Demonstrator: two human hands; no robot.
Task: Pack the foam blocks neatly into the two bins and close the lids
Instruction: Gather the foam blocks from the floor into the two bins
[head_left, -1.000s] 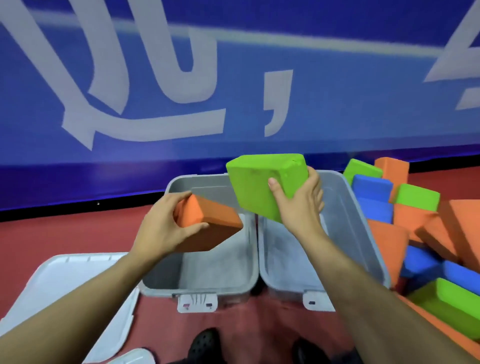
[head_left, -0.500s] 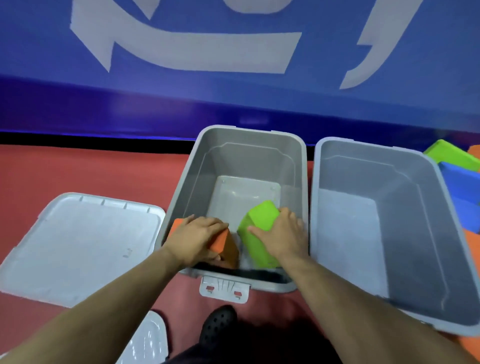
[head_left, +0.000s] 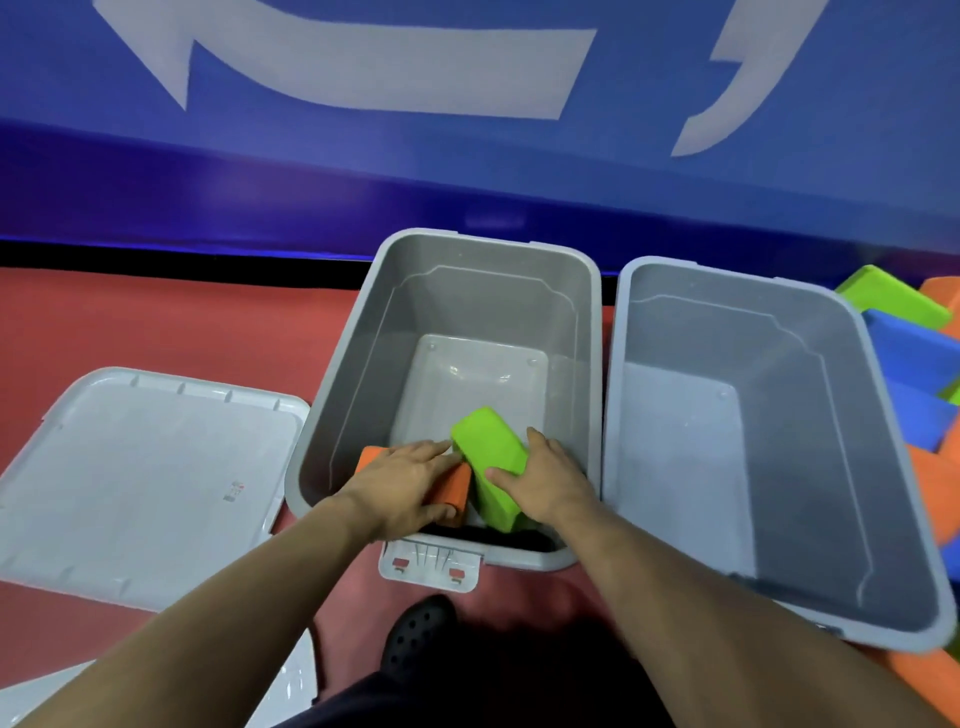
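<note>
Grey plastic dominates the head view: two open bins are seen side by side on a red floor, in front of a blue wall with large white lettering. The left bin (head_left: 332, 415) holds both arms, which reach in over its near edge. An orange foam block (head_left: 457, 486) is gripped by the left hand (head_left: 402, 480), fingers laid over the top and thumb curled under its near end, low against the near left wall. Just beside it, a green foam block (head_left: 491, 460) is held by the right hand (head_left: 545, 483), thumb on the upper face and fingers wrapped round the far side; the block is tilted, its far end raised. Whether either block touches the bin floor cannot be told.

The right bin (head_left: 878, 519) is seen with nothing in it. One lid (head_left: 130, 478) lies flat on the floor to the left, and a corner of a second pale lid (head_left: 291, 696) shows near the bottom edge. More loose blocks (head_left: 904, 343), green, blue and orange, are piled at the far right.

If the green block is let go while tilted, it would likely settle crooked, and space for a neat row could be lost.
</note>
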